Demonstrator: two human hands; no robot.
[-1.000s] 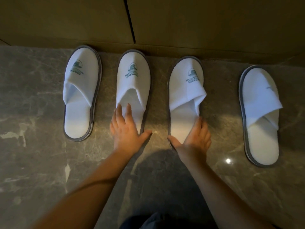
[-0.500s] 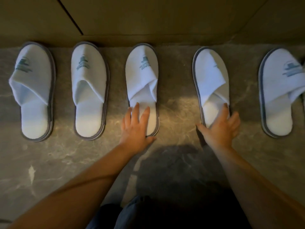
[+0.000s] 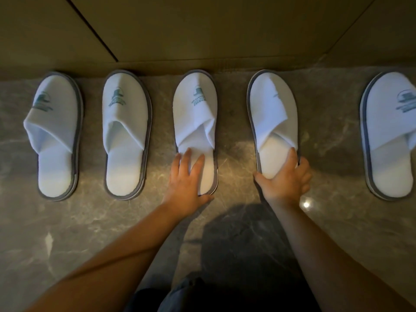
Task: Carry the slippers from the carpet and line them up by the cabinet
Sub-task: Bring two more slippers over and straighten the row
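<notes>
Five white slippers (image 3: pixel 126 134) already stand toes-first along the cabinet base (image 3: pixel 202 41) on the marble floor (image 3: pixel 67 221); left hand (image 3: pixel 186 176) rests flat on the third, right hand (image 3: pixel 286 179) grips the fourth's heel, seemingly evening gaps.

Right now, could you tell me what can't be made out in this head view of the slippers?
- Fifth slipper: its right side is cut off by the frame's right edge.
- Third slipper: logo text is too small to read; the left hand covers part of its insole.
- Fourth slipper: the right hand hides its heel, and its logo is mostly out of sight on the folded upper.
- Cabinet: only its base shows; the top edge cuts it.
</notes>
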